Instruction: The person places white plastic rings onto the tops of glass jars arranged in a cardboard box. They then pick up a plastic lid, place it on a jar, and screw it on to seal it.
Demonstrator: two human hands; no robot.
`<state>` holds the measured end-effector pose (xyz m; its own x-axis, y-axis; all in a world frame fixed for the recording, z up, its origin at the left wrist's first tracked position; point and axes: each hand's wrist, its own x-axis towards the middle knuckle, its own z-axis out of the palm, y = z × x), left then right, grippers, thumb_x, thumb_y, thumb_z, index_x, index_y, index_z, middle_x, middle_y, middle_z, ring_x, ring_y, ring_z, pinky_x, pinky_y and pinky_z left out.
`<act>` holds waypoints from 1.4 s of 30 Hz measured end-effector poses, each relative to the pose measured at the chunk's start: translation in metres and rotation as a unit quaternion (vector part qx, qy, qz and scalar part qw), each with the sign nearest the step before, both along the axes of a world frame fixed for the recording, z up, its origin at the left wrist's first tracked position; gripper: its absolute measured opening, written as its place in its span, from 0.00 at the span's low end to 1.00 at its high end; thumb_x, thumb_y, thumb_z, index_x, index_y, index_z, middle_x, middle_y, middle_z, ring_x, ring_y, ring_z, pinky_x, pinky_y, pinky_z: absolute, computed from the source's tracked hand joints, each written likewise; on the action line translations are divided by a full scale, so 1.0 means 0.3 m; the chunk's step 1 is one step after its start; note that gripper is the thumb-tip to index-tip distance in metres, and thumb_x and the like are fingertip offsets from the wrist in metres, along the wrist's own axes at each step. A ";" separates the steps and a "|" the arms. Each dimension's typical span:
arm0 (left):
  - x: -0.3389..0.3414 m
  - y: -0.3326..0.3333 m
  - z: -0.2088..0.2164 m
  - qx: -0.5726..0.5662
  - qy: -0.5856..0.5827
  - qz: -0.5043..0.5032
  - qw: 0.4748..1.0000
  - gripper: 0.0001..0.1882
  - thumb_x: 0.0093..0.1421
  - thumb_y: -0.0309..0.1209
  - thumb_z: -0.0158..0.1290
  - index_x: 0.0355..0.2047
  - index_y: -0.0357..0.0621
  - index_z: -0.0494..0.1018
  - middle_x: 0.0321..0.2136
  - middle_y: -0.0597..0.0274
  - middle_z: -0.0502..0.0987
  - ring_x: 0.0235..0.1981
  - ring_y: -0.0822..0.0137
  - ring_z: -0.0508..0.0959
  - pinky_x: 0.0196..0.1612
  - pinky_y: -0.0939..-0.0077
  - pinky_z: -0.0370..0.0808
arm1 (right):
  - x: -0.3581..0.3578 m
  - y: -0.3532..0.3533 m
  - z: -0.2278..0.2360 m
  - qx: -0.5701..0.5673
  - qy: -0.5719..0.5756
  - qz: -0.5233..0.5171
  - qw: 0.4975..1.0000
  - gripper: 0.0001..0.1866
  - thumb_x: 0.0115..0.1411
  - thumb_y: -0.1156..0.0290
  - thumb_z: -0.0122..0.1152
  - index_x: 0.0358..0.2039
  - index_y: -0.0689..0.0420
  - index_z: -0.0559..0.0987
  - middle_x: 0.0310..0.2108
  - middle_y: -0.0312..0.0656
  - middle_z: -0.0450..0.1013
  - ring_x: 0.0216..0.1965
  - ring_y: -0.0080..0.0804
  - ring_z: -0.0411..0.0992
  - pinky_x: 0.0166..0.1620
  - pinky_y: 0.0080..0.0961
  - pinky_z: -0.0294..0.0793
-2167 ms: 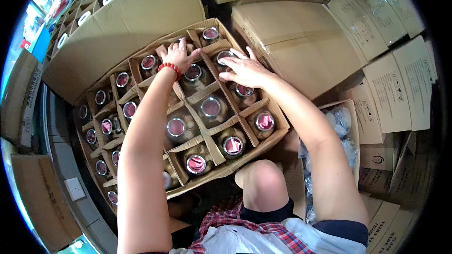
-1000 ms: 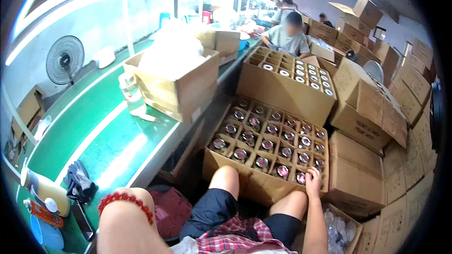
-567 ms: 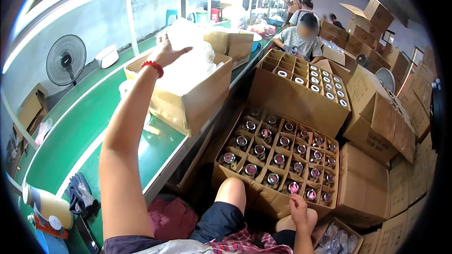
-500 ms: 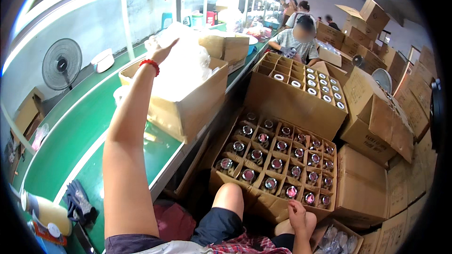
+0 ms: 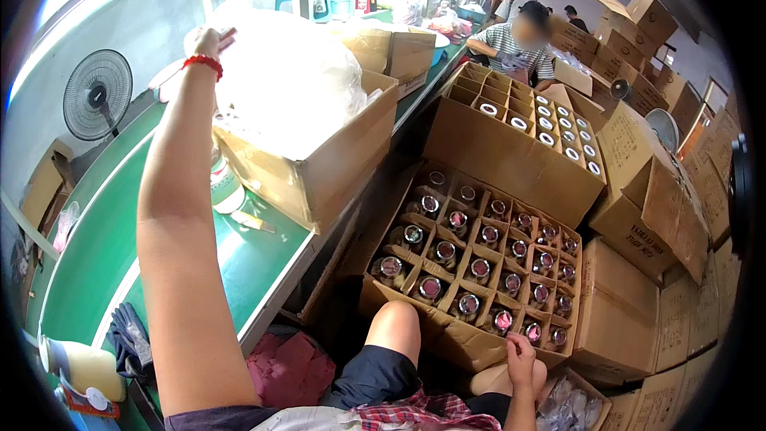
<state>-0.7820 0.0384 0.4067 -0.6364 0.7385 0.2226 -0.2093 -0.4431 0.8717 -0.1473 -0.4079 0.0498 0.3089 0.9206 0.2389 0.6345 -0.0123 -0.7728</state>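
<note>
My left arm reaches far forward over the green bench. My left hand (image 5: 209, 43), with a red band at the wrist, is closed at the left edge of a clear plastic bag (image 5: 295, 72); glare washes out part of its fingers. The bag bulges out of an open cardboard box (image 5: 347, 156). Low on the right, my right hand (image 5: 522, 357) has its fingertips pinched together by the front edge of a divided carton (image 5: 435, 334). Whatever those fingers hold, if anything, is too small to see. Glass jars (image 5: 468, 303) with shiny round tops fill the carton's compartments, some showing pink inside.
Behind stands another divided carton (image 5: 511, 172) with white-ringed tops. A bottle (image 5: 227, 183), dark gloves (image 5: 132, 339) and a cream jug (image 5: 84, 367) are on the green bench (image 5: 104, 247). Stacked boxes (image 5: 618, 311) line the right. A co-worker (image 5: 511, 48) sits beyond the cartons.
My left hand has moved left and farther out, and the plastic bag spreads wider with it. A bottle beside the box has come into sight. My right hand has shifted slightly up and right.
</note>
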 end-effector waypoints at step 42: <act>0.613 -0.150 -0.210 -0.105 0.912 -0.197 0.345 0.63 0.36 0.29 0.66 0.67 0.53 0.36 0.67 0.45 0.40 0.66 0.46 0.49 0.65 0.54 0.52 | -0.027 -0.063 -0.070 -0.007 0.052 0.046 0.998 0.07 0.57 0.76 0.57 0.35 0.63 0.78 0.37 0.43 0.76 0.31 0.27 0.74 0.35 0.19 0.72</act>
<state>-0.5979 -0.0067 0.3436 0.5791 0.8095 -0.0971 0.7639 -0.5804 -0.2820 -0.1553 -0.4269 0.0287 0.2457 0.9493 0.1959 0.5492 0.0302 -0.8352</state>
